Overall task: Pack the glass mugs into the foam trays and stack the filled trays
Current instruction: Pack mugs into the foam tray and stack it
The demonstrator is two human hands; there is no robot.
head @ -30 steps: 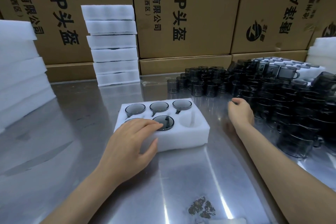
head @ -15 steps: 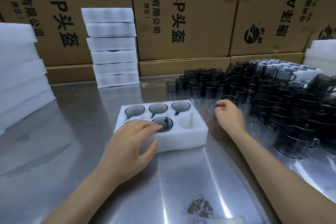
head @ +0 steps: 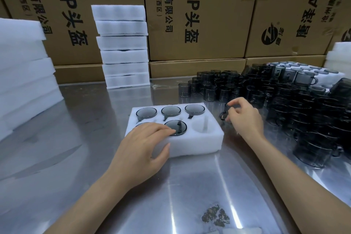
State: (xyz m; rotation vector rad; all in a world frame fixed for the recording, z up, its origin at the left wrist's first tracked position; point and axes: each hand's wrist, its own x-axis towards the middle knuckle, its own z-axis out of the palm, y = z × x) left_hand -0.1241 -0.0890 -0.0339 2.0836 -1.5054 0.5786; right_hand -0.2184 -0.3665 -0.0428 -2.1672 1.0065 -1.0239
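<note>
A white foam tray point(head: 199, 143) with six round pockets lies flat on the bench; five pockets hold dark smoky glass mugs point(head: 194, 109), and the near-right pocket point(head: 202, 126) is bare. One more dark mug point(head: 226, 113) is held just right of the tray, handle pointing left, and behind it a dense crowd of loose mugs point(head: 296, 104) stands on the bench, some stacked. At the back a stack of filled trays point(head: 123, 47) rises six high, with more white foam piled at the far left point(head: 22, 70).
</note>
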